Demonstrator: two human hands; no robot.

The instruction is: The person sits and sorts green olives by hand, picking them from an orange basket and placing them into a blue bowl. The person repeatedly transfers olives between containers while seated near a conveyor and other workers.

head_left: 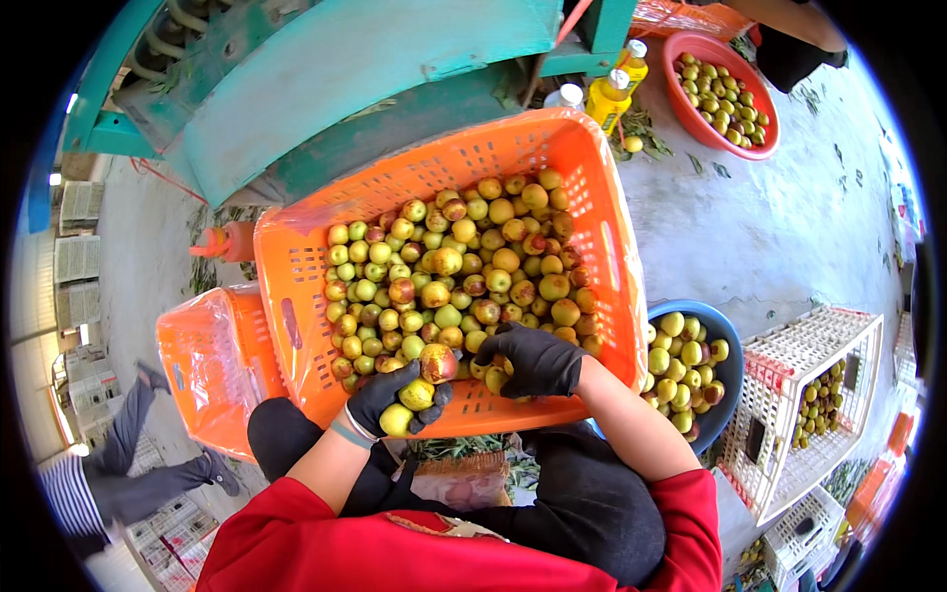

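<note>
Before the person an orange basket (483, 418) is holding a yellow-green fruit heap (447, 260), a blue basin (733, 370) standing at its four o'clock. At five o'clock the right hand (538, 361) is curling half-closed over fruit, holding what I can't tell; at seven, the left hand's (378, 397) grip is cupping several loose fruits (416, 395).

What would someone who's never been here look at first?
Probably the big orange basket in the middle, with its heap of yellow-green and reddish fruit. Next, the black-gloved hands at its near edge: the left hand holds several fruits, while the right hand reaches into the heap. Then maybe the red tub of fruit at upper right.
</note>
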